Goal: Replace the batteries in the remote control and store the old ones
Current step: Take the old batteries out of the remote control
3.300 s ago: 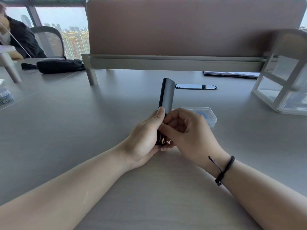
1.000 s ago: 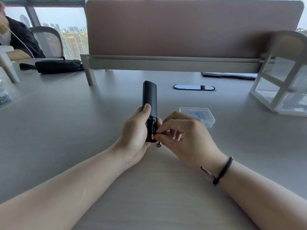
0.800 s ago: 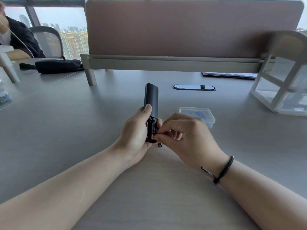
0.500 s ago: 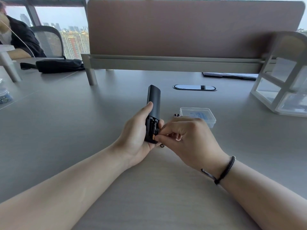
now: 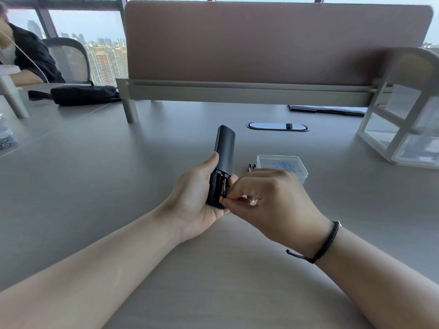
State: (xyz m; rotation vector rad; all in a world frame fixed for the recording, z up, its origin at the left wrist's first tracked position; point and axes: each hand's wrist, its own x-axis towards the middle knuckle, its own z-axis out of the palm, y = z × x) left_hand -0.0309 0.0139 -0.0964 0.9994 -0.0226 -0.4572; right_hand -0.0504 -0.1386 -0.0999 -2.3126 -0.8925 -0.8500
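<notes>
One remote control (image 5: 224,148) is standing nearly upright above the grey table (image 5: 95,186), and the left hand (image 5: 197,198) is wrapping closed around its lower half, thumb lying up the left edge. Its back cover is sitting slid upward, so the compartment at the bottom is showing open, with one battery (image 5: 222,186) lying inside; a second cell there cannot be made out. The right hand (image 5: 273,200) is pinching its thumb and forefinger together at the gold end of that battery, fingertips (image 5: 228,202) touching the compartment's lower right corner; whether they are actually gripping the cell cannot be told. Behind the right hand, one clear plastic case (image 5: 282,165) is lying flat on the table, and just beside its left edge a small dark object (image 5: 252,166) is lying, seemingly one or two batteries, too small to count. One black cord bracelet (image 5: 325,243) is circling the right wrist. Farther back, one oval cable port (image 5: 277,126), one white shelf unit (image 5: 401,119) at the right and one black pouch (image 5: 83,95) at the left are sitting well apart. Compared with half a second ago, the remote is tilting slightly more to the right, and both hands are staying in almost the same place.
</notes>
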